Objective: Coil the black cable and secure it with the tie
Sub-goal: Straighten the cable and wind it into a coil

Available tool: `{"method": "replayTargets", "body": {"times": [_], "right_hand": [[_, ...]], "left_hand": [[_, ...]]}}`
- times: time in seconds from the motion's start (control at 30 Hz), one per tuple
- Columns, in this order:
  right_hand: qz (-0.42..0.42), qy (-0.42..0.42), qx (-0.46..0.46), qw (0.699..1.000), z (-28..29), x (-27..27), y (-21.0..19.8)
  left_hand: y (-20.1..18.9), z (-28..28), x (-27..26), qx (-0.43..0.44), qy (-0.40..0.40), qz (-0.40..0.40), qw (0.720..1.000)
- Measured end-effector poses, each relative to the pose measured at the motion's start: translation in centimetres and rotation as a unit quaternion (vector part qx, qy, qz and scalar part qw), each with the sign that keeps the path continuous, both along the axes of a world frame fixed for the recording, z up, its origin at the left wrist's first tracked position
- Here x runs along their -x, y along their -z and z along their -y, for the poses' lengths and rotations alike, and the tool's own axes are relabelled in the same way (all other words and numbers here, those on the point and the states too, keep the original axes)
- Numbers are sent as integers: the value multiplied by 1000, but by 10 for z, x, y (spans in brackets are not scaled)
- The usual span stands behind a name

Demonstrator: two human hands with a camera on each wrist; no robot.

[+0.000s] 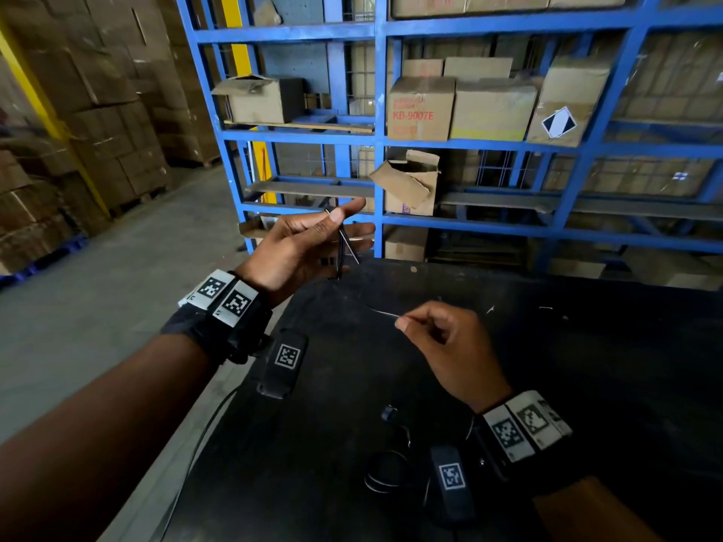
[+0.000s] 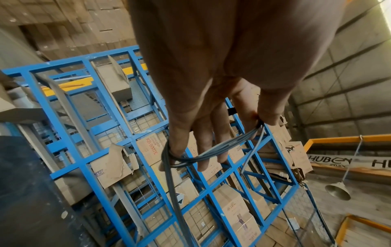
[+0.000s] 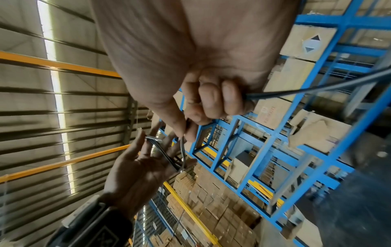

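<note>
Spanning both hands (image 1: 309,244) (image 1: 442,346): black cable (image 2: 213,150).

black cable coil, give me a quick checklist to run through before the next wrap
1. Loops held on the left hand: ok; several turns of the black cable run from the thumb pinch round the little finger.
2. Left fingers spread to take another turn: ok.
3. Right hand controls the free run: ok; thumb and forefinger pinch it and the curled fingers close on it.
4. Slack between the hands: ok; a strand spans the gap, not taut.
5. Remaining cable free of snags: cannot tell; it is hard to see on the black table.
6. Tie within reach: cannot tell; none identifiable.
</note>
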State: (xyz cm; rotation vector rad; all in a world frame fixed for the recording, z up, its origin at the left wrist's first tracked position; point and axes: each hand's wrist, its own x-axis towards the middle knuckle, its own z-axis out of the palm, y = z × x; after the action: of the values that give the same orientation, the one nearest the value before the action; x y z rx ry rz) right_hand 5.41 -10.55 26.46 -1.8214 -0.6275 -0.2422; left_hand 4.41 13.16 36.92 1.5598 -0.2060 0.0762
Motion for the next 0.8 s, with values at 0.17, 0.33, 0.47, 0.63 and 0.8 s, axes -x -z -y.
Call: {"method": "replayTargets", "body": {"times": [0.17, 0.33, 0.47, 0.63, 0.8], "right_hand": [[40, -2, 5, 999, 5, 9, -29], [88, 2, 13, 996, 2, 3, -54], [87, -50, 32, 994, 9, -8, -65], [70, -152, 6, 986, 17, -11, -76], [6, -205, -77, 976, 14, -15, -70]], "left_hand": [[8, 5, -4, -80, 5, -16, 997], [23, 15, 1, -177, 87, -41, 980], [25, 19, 12, -182, 164, -105, 964], [22, 20, 28, -106, 269, -166, 943], [22, 23, 36, -33, 346, -168, 922]]}}
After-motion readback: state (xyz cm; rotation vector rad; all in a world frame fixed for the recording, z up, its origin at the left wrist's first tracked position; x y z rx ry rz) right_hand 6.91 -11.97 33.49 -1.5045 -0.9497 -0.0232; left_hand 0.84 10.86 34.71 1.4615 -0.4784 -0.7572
